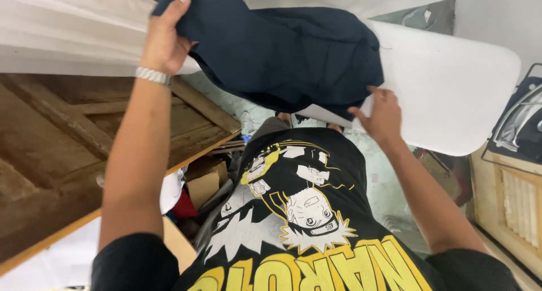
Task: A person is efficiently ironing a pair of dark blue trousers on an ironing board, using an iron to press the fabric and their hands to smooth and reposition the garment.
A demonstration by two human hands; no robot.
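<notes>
Both hands hold one dark navy garment (288, 54), which fills the upper middle of the frame and hangs in loose folds above a white board (451, 88) with rounded corners at the upper right. The left hand (166, 37), at the upper left and wearing a silver bracelet (152, 75), is raised with its grip closed on the garment's upper left edge, thumb on the near side and fingers hidden behind the cloth. The right hand (381, 113), lower and right of centre, pinches the garment's lower right edge just where the cloth meets the board's near edge; its grip is closed too.

The garment's long axis runs on a slant from the raised left hand down to the right hand, so the cloth lies between the two grips, with most of it sagging toward the centre. The right hand is the one nearer the board; the left hand holds its corner off it, over a pale sheet (68, 37) at the upper left.

Below the left forearm is a brown wooden door panel (62, 138), and a cardboard box (204, 184) sits on the floor near the person's printed black shirt (299, 212).
</notes>
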